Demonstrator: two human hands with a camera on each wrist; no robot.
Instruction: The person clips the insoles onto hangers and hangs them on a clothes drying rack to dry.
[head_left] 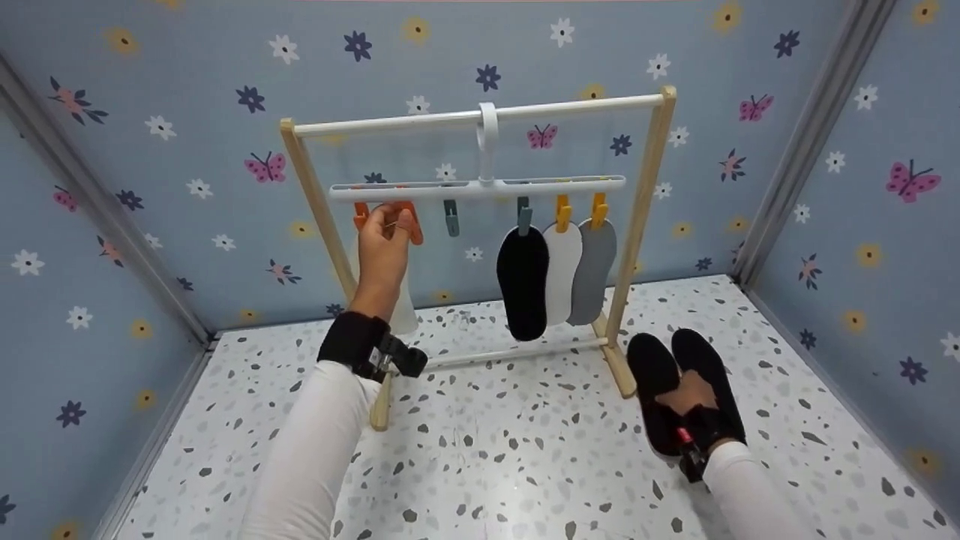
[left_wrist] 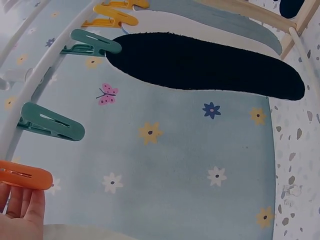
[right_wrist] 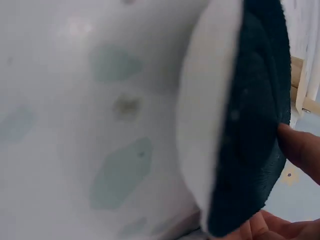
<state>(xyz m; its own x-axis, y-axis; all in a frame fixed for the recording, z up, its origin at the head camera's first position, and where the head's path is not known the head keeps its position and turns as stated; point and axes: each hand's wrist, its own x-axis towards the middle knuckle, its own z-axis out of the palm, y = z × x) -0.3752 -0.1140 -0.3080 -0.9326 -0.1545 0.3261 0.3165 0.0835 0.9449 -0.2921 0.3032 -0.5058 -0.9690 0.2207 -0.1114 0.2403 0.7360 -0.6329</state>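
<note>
My left hand (head_left: 384, 244) is raised to the hanger bar, its thumb and fingers pinching the right-hand orange clip (head_left: 413, 229), which tilts. The other orange clip (head_left: 361, 215) shows just left of the fingers. Behind this hand hangs an off-white insole (head_left: 403, 311), its upper part hidden. Down on the right, my right hand (head_left: 687, 394) grips a black insole (right_wrist: 257, 120) between thumb and fingers; its pale underside faces the floor in the right wrist view. Two black insoles, a left one (head_left: 649, 367) and a right one (head_left: 709, 356), lie side by side about that hand.
A white hanger (head_left: 486, 187) hangs from a wooden rack (head_left: 656, 150). A bare green clip (head_left: 451, 217) is near its middle. Further right, clips hold a black insole (head_left: 523, 285), a white insole (head_left: 562, 274) and a grey insole (head_left: 594, 274). Patterned walls surround the speckled surface (head_left: 487, 450).
</note>
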